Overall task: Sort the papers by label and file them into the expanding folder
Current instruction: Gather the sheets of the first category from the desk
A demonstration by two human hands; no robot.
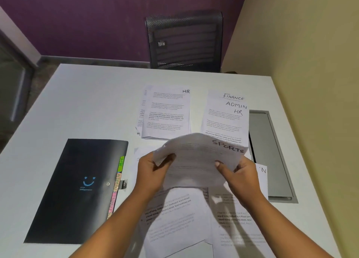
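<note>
Left hand (153,170) and right hand (238,173): both grip a bent sheaf marked SPORTS (198,160), centre frame, lifted above loose sheets (174,219). Black expanding folder (73,189): lower left, closed, coloured tabs along its right edge. White table (87,102): HR pile (166,112) and mixed pile (226,118) upper centre. Mesh chair (184,42), purple wall (87,19) behind; cream wall (310,44) at right.

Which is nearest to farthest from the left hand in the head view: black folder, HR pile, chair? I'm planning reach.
From the left hand:
1. Black folder, just left of it.
2. HR pile, ahead on the table.
3. Chair, beyond the far edge.
</note>
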